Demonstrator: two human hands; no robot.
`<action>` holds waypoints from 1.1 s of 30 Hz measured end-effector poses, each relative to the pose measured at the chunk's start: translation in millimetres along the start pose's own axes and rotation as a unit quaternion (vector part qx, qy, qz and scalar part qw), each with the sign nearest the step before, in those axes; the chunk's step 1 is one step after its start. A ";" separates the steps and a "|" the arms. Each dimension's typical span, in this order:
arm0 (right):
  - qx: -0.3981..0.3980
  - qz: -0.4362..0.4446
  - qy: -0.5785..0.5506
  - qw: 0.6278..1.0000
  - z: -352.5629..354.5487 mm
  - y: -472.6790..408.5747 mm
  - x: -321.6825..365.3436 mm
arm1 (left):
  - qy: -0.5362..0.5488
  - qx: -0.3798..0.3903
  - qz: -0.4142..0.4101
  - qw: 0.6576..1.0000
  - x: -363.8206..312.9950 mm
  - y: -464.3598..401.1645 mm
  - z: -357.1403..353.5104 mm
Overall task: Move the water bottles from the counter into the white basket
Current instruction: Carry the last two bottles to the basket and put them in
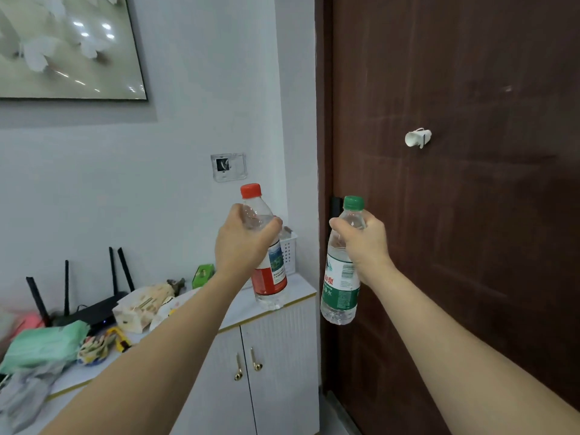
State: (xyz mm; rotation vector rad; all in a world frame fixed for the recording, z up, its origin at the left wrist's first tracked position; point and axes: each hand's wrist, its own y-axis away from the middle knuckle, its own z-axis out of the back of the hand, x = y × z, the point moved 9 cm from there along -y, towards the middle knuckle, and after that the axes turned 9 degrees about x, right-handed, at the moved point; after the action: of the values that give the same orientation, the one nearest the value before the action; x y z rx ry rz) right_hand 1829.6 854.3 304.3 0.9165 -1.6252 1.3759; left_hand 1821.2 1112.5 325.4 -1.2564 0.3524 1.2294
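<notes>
On the left, a black router with antennas [84,309] sits on the white counter [295,290]. The left hand [244,243] clamps a clear plastic red-capped bottle [266,277], hiding most of the white plastic basket [288,249] behind. The right hand [367,246] grips a clear plastic green-capped bottle [340,290] against the brown wooden door [470,215].

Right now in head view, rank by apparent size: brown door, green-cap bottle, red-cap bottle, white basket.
1. brown door
2-3. green-cap bottle and red-cap bottle: look alike, not ranked
4. white basket: smallest as seen, but mostly hidden and farther away, so unsure
</notes>
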 end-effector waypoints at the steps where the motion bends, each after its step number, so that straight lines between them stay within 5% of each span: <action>1: 0.002 0.004 -0.005 1.000 -4.2 -9.7 -2.7 | 0.007 -0.008 0.005 1.000 5.0 -10.6 1.6; 7: 0.010 0.000 -0.027 1.000 -34.2 -77.6 -33.0 | 0.046 -0.057 0.034 0.997 41.9 -75.0 5.3; 23: -0.005 0.023 -0.073 0.997 -130.5 -302.8 -168.3 | 0.225 -0.037 0.088 0.970 199.8 -301.1 -78.6; 33: 0.021 -0.003 -0.021 1.000 -171.4 -405.2 -270.3 | 0.176 0.024 0.112 0.978 294.2 -365.6 -159.4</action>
State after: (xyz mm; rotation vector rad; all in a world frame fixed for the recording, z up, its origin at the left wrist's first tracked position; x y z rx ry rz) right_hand 2328.0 972.9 239.6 0.9803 -1.6276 1.3997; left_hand 2301.7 1187.9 229.9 -1.4224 0.7948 1.1757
